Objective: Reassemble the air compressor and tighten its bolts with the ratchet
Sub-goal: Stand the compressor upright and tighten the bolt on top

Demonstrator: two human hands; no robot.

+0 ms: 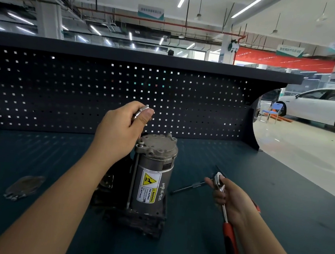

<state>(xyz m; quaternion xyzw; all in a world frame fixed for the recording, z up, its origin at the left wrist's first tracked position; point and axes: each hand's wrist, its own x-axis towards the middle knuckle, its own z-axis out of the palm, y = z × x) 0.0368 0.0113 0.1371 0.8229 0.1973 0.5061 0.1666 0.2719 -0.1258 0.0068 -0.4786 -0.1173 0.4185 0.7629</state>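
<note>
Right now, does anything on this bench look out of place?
Little. A long dark rod lies loose on the bench, right of the compressor, perhaps a bolt not yet fitted. A crumpled bag of small parts sits at the left. No spill or damage shows.

Open room on the dark teal bench [269,175] was mostly right and rear. The grey cylindrical air compressor [152,177] stood dead centre, a thin dark metal rod [188,188] lay just right of it, and a small clear plastic bag [24,185] sat well off left. The black perforated back panel [85,92] walled off the far edge.
</note>
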